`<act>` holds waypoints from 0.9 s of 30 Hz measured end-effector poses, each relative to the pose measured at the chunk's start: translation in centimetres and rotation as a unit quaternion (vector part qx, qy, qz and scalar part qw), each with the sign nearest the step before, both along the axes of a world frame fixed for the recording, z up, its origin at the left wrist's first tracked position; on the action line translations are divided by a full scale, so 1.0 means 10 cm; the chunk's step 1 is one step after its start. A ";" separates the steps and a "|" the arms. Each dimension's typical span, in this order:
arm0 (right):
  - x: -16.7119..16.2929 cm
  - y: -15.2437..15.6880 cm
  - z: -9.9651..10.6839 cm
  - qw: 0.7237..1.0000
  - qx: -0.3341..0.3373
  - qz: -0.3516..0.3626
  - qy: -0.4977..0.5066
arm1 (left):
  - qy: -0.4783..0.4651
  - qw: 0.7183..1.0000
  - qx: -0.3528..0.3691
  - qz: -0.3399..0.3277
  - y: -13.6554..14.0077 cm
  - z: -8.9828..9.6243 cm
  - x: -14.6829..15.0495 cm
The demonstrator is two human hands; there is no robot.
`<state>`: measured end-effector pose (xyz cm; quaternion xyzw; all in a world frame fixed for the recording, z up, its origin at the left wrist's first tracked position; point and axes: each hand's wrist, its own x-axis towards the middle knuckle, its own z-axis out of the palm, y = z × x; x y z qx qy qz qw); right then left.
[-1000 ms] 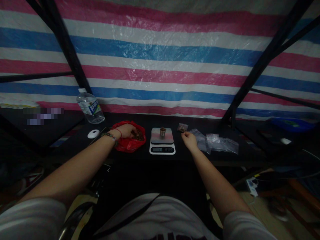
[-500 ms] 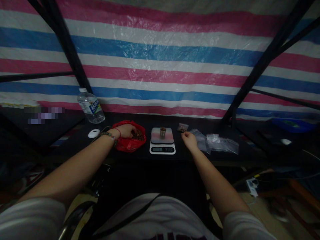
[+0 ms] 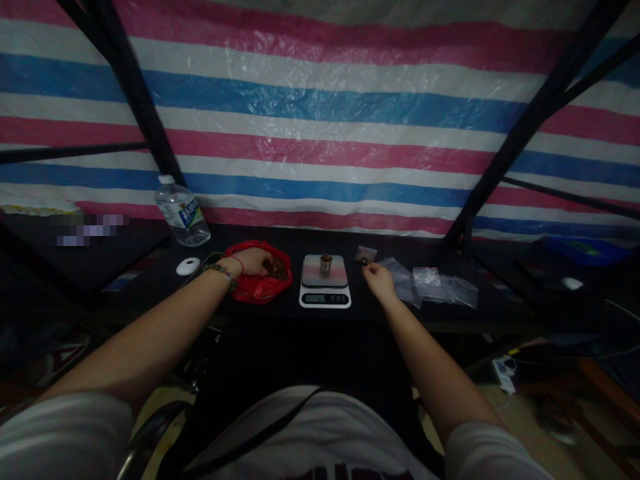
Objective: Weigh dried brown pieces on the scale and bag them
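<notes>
My left hand (image 3: 254, 260) reaches into a red plastic bag (image 3: 255, 291) of small brown pieces (image 3: 278, 269), its curled fingertips down among them. Right of the bag, a white digital kitchen scale (image 3: 325, 299) carries a small cup (image 3: 325, 265) heaped with brown stuff. Beyond the scale my right hand (image 3: 379, 278) rests on the table with its fingers pinched together; what they hold, if anything, is too small to name. Just past its fingertips lies a small clear bag (image 3: 366, 254) with brown contents.
Flat clear plastic bags (image 3: 440, 288) lie right of my right hand. A clear plastic bottle (image 3: 183, 213) and a white computer mouse (image 3: 189, 267) are at the left. Black metal posts (image 3: 487, 147) flank the table (image 3: 320, 239), with a striped sheet (image 3: 320, 147) behind it.
My left hand's fingers have shifted very slightly within the red bag. Otherwise my right hand, the scale and the cup look the same.
</notes>
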<state>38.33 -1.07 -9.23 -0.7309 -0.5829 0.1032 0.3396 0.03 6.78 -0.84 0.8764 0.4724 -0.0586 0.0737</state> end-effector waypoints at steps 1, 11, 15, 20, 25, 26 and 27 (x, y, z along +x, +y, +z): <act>0.00 0.00 0.00 1.000 0.000 0.001 0.000 | 0.001 1.000 -0.004 0.002 -0.01 0.00 0.01; 0.00 -0.02 0.02 1.000 -0.005 0.009 -0.008 | -0.013 1.000 0.007 0.008 0.04 -0.04 0.01; 0.00 -0.02 0.01 1.000 0.001 0.015 -0.006 | -0.009 1.000 0.011 0.012 0.03 0.01 -0.01; 0.00 -0.02 0.01 1.000 0.001 0.009 0.003 | -0.009 1.000 0.007 0.013 0.00 0.09 -0.02; 0.00 -0.01 -0.01 1.000 -0.005 0.006 -0.004 | -0.051 0.999 0.015 0.007 -0.08 0.24 0.06; 0.00 0.00 -0.01 1.000 -0.006 0.006 -0.008 | -0.068 0.998 0.016 0.005 -0.11 0.27 0.12; 0.00 0.00 -0.01 1.000 -0.007 0.007 -0.010 | -0.090 0.996 0.016 0.002 -0.14 0.31 0.20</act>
